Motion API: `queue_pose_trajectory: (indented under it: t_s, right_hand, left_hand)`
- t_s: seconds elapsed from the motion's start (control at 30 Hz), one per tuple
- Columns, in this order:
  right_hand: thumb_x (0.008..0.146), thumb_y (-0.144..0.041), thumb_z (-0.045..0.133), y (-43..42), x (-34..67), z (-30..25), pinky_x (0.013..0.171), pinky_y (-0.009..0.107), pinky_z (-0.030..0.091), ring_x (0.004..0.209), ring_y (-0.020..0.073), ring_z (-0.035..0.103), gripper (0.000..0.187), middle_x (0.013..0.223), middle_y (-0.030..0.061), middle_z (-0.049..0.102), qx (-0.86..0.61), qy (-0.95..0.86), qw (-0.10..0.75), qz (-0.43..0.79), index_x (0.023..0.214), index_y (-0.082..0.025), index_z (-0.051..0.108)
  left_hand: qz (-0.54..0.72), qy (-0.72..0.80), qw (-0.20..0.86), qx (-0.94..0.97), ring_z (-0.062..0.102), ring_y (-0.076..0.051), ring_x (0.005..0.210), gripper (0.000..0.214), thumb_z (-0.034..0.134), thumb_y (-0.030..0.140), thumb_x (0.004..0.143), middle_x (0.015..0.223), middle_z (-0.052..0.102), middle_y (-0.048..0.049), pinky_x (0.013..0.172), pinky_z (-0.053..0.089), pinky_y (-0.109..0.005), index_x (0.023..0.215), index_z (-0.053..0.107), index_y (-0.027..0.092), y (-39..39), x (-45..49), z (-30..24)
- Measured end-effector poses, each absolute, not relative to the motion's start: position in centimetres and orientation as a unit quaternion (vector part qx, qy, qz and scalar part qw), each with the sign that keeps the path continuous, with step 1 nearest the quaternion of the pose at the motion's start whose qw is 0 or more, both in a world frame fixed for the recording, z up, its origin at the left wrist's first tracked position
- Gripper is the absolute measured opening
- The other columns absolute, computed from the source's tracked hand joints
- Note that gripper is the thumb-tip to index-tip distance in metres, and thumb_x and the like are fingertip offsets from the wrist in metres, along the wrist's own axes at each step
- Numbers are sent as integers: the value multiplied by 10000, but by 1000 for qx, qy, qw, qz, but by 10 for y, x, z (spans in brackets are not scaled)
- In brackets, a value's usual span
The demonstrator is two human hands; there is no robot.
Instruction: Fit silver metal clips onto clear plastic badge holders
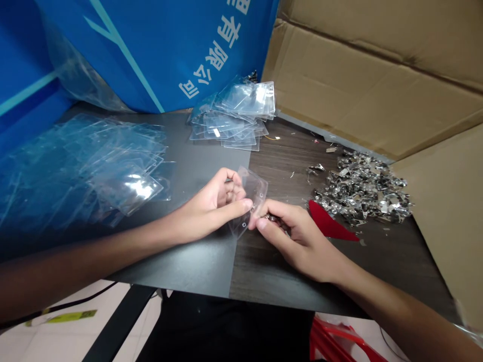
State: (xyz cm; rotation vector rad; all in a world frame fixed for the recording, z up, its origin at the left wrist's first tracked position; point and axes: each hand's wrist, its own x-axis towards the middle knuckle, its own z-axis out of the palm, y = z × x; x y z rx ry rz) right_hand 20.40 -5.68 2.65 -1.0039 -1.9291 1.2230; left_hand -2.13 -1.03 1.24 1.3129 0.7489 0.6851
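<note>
Your left fingers (pixel 247 203) pinch a clear sleeve (pixel 258 185) above the table (pixel 188 266); your right fingers (pixel 263 225) curl tightly around a metal clip (pixel 270 217) by its edge, attachment unclear. Heaped sleeves (pixel 116 156) and piled clips (pixel 366 193) seem unpaired.

Medium indoor light, dimmer at far left; 2 main glare spots.
Hot glare on loose pile of clear plastic sleeves (pixel 124 166) and stacked clear flat sleeves (pixel 234 113); sheen on dark-grey tabletop panel (pixel 196 271); held rectangular clear plastic sleeve (pixel 253 182) low-contrast; small silver metal clips (pixel 366 193) glint, fine detail soft; wide-angle stretch at edges.
</note>
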Motion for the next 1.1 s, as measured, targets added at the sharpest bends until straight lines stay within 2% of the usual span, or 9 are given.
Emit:
queue_pose_trajectory:
  t_s: [0.07,0.13,0.3,0.47,0.6,0.67,0.8,0.97,1.1]
  right_hand:
    - [1146,-259,530,-57,205,27,800,282,465,888,147,633,205,977,12,706,-357,-732,316,487,1071,-209,714]
    - [1162,-245,498,-58,204,27,827,282,467,914,145,637,234,979,13,695,-346,-730,318,497,1095,-208,719]
    - [1182,-301,491,-59,202,24,640,258,423,643,102,515,280,792,-33,604,-360,-687,317,545,1039,-190,704]
    - [1174,-295,499,-59,204,25,587,245,411,585,83,527,261,812,-36,670,-370,-686,284,558,1110,-196,731]
    - [1157,-256,503,-58,204,26,615,246,390,620,88,493,301,731,-54,588,-374,-689,274,557,904,-197,657]
    - [1154,-255,501,-57,203,26,617,251,374,628,90,455,330,722,-56,548,-370,-676,277,574,844,-200,597]
    - [1165,-309,504,-56,202,27,596,268,333,631,99,402,347,732,-55,503,-361,-649,285,606,840,-204,561]
    - [1167,-396,540,-57,202,25,606,284,302,658,106,380,392,757,-43,480,-349,-624,291,635,827,-201,537]
    - [1146,-437,581,-56,201,20,604,294,267,663,107,334,384,770,-41,453,-317,-562,298,704,850,-196,532]
  left_hand:
    - [310,324,695,562,516,-138,826,366,760,361,1006,929,515,26,752,437,-304,1130,442,231,-9,-23,11]
    - [322,311,712,541,521,-139,835,384,794,379,985,945,514,18,744,444,-299,1135,475,226,-8,-25,10]
    - [323,269,733,535,617,-146,826,408,841,363,957,961,524,20,744,475,-306,1106,483,236,-6,-27,10]
    - [294,267,747,534,610,-125,776,411,832,372,968,938,530,29,729,484,-303,1050,457,225,-4,-25,18]
    - [282,260,747,543,614,-110,734,436,843,336,960,883,510,52,687,478,-281,999,423,228,-2,-24,19]
    - [285,261,735,556,621,-103,716,431,835,302,967,858,488,66,671,480,-273,994,410,231,-1,-24,18]
    - [314,286,692,583,596,-94,687,447,832,300,960,865,437,76,637,479,-271,1009,392,243,-3,-23,16]
    - [349,360,591,632,443,-95,718,521,892,285,864,905,431,53,616,377,-266,1012,394,250,-6,-21,16]
    - [370,362,549,656,412,-117,768,543,916,247,808,916,419,40,646,347,-283,1008,411,248,-6,-20,17]
